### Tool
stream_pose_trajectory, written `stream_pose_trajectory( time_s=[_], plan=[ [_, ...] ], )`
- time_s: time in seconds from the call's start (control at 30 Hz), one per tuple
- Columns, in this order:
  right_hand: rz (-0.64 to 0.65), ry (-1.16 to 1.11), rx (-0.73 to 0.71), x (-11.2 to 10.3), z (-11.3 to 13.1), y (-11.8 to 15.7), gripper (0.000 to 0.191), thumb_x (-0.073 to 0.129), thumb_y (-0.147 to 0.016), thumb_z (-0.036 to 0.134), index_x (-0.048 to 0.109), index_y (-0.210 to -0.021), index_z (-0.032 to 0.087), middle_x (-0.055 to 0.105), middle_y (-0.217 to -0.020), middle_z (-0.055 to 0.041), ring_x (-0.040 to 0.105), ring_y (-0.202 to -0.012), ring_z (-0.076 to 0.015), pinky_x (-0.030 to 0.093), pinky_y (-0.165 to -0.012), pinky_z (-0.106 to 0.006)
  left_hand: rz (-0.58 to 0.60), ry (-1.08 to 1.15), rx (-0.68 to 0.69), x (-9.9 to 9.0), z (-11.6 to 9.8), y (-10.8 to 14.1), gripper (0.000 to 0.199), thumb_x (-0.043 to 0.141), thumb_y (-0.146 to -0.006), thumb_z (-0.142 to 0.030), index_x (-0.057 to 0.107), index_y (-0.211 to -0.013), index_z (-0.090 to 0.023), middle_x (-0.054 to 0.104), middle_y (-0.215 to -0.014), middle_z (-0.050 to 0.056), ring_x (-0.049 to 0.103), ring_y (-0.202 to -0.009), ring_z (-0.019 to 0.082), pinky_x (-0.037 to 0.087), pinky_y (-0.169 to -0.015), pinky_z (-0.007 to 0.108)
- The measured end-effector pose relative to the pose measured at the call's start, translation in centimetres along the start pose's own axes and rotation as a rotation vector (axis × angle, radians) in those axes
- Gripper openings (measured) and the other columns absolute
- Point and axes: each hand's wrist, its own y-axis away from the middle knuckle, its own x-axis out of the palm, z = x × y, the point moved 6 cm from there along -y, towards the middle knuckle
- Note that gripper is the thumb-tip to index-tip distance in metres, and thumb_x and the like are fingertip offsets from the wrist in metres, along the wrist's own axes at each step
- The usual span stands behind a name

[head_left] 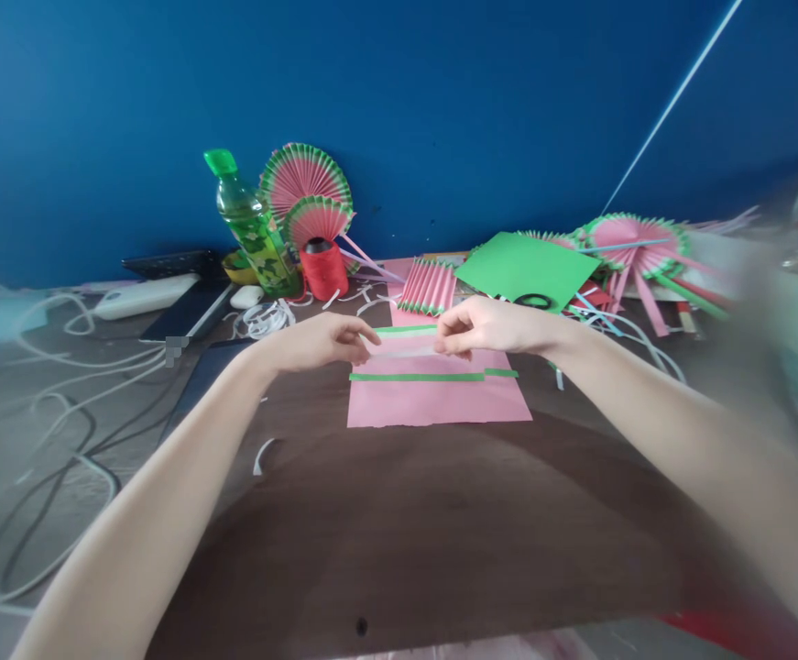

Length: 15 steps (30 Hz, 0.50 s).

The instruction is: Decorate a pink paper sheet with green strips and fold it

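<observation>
A thin whitish strip [404, 351] is stretched between my two hands, low over a pink sheet of paper [438, 404]. My left hand [326, 341] pinches its left end between thumb and fingers. At the other end, my right hand [477, 327] has its fingers closed on the strip too. One narrow green paper strip [416, 377] lies across the pink sheet, with a short offset piece at its right. Another green strip [405, 331] runs along the sheet's far side, partly hidden by my hands. Whether the whitish strip touches the paper, I cannot tell.
Behind the sheet lie a pleated pink paper [428, 286] and a green sheet [528, 269] with black scissor handles [533, 301]. A green bottle [251, 220], red thread spool [324, 269] and pink-green paper fans [307, 181] stand near the blue wall. White cables [82, 376] sprawl at left.
</observation>
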Motion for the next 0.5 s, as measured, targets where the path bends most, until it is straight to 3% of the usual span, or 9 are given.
stream_pose_trajectory(
  time_s=[0.2, 0.5],
  plan=[
    [0.053, 0.013, 0.034, 0.6, -1.0, -0.4, 0.024, 0.062, -0.07, 0.036, 0.055, -0.057, 0.017, 0.055, -0.053, 0.0017, 0.049, -0.05, -0.0092, 0.037, -0.053, -0.025, 0.044, -0.156, 0.052, 0.4, 0.4, -0.4, 0.019, 0.055, -0.072, -0.035, 0.063, -0.079, -0.019, 0.064, -0.075, -0.001, 0.058, -0.072, 0.015, 0.039, -0.067, 0.023],
    [0.049, 0.199, 0.219, 2.4, -2.1, -0.6, 0.024, 0.054, -0.074, 0.033, 0.046, -0.058, 0.017, 0.044, -0.049, 0.0044, 0.04, -0.042, -0.0065, 0.03, -0.041, -0.02, 0.081, -0.384, 0.036, 0.9, 1.2, -0.9, 0.029, 0.05, -0.073, -0.042, 0.066, -0.075, -0.018, 0.064, -0.074, 0.0, 0.054, -0.075, 0.015, 0.035, -0.068, 0.022]
  ],
)
